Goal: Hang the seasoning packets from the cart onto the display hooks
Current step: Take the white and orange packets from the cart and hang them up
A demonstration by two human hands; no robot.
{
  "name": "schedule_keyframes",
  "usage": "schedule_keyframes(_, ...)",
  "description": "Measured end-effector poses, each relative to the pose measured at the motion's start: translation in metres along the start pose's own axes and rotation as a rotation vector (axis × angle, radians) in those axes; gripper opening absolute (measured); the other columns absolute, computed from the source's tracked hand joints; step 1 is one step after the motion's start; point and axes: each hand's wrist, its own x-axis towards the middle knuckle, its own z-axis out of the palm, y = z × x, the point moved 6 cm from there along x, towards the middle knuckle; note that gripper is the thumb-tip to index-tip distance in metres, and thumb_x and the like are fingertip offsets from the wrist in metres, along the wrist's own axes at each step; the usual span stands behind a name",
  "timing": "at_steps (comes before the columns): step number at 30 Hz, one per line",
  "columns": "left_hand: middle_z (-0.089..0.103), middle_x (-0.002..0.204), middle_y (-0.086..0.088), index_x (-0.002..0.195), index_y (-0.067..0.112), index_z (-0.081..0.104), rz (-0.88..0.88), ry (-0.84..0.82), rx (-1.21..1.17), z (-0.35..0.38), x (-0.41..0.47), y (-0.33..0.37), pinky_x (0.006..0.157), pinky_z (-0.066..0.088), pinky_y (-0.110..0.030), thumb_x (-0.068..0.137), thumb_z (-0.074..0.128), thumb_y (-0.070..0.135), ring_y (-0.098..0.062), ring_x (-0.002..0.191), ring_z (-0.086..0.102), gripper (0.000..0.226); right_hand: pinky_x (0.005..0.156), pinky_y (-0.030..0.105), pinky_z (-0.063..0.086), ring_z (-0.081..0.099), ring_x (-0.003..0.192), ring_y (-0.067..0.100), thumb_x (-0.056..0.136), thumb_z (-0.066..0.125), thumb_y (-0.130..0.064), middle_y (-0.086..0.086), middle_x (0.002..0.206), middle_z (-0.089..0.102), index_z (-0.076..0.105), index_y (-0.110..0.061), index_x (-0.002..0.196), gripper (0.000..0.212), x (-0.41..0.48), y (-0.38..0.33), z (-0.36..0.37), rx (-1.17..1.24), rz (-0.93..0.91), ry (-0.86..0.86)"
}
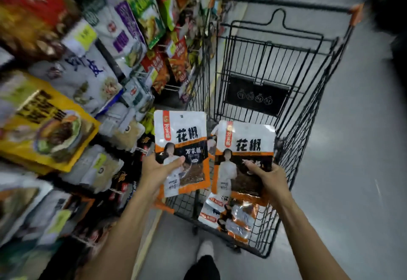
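Observation:
My left hand [157, 169] grips a white-and-orange seasoning packet [180, 138] upright by its lower left edge, thumb across the front. A matching packet [244, 147] stands upright in my right hand [267, 177], gripped at its lower right corner. Both packets hover over the near end of the black wire cart [308, 108]. More packets of the same kind [231, 216] lie in the cart's bottom near corner, below my right hand. The display of hanging packets [132, 37] fills the left side, blurred; its hooks are hard to make out.
The cart's black handle bar with orange ends [286, 3] is at the far end. A dark child-seat flap [255, 98] hangs inside the cart. Grey floor [352, 147] runs along the right. My foot [204, 251] is just behind the cart.

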Motion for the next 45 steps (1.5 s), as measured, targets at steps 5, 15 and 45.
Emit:
schedule_keyframes(5,0.065,0.055,0.009,0.070,0.014,0.059,0.104,0.207,-0.065,-0.064,-0.081,0.035,0.052,0.048,-0.023,0.063,0.086,0.020,-0.001,0.051,0.061,0.028,0.077,0.043,0.058,0.072,0.086,0.027,0.061,0.083,-0.040,0.011,0.090,0.075,0.071,-0.011,0.095,0.046,-0.053,-0.066,0.017,-0.071,-0.160,-0.194)
schedule_keyframes(15,0.063,0.058,0.016,0.067,0.026,0.065,0.304,0.482,-0.096,-0.220,-0.267,0.075,0.055,0.047,-0.011,0.057,0.083,0.048,0.004,0.058,0.060,0.030,0.059,0.023,0.057,0.072,0.071,0.011,0.077,0.078,-0.020,-0.001,0.076,0.076,0.073,-0.013,0.083,0.011,-0.197,-0.153,0.118,-0.054,-0.415,-0.599)
schedule_keyframes(45,0.059,0.086,-0.011,0.087,0.013,0.053,0.284,1.068,-0.286,-0.583,-0.794,-0.109,0.090,0.047,-0.045,0.066,0.069,0.048,-0.022,0.092,0.059,0.044,0.078,0.033,0.049,0.072,0.083,0.010,0.057,0.078,-0.050,-0.008,0.085,0.076,0.077,-0.034,0.076,0.025,-0.756,-0.009,0.353,-0.091,-0.662,-1.355)
